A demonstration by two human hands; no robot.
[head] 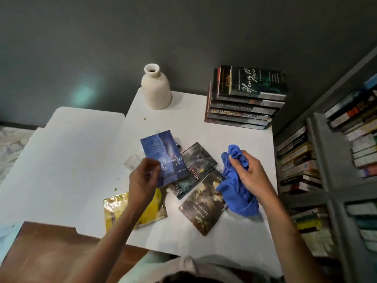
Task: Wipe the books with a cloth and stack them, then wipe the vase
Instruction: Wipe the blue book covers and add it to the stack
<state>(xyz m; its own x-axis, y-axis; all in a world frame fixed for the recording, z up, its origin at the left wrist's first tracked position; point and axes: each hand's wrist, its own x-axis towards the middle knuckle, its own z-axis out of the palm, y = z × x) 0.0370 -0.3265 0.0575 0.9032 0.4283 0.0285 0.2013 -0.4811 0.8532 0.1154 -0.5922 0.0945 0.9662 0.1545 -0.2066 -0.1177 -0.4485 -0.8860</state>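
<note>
White table (pixel 71 160) spread across middle of frame. Shelf (pixel 318 160) packed with books at right edge. Stack of books (pixel 244 103) piled at table's upper right. White vase (pixel 156 88) stood upright at top center, apart from stack. Yellow book (pixel 114 209), brown book (pixel 204 203), grey book (pixel 195 158) laid flat at center. Blue cloth (pixel 234 190) bunched up, gripped by right hand (pixel 252 170), right of center. Blue book (pixel 165 158) held tilted over loose books, pinched at lower corner by left hand (pixel 142 180).

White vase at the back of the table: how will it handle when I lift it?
The vase looks matte and ceramic, so probably rigid, breakable and hardly slippery. Its wide base and narrow neck suggest it stands steadily. It sits by the back corner of the table, so a push might send it off.
</note>
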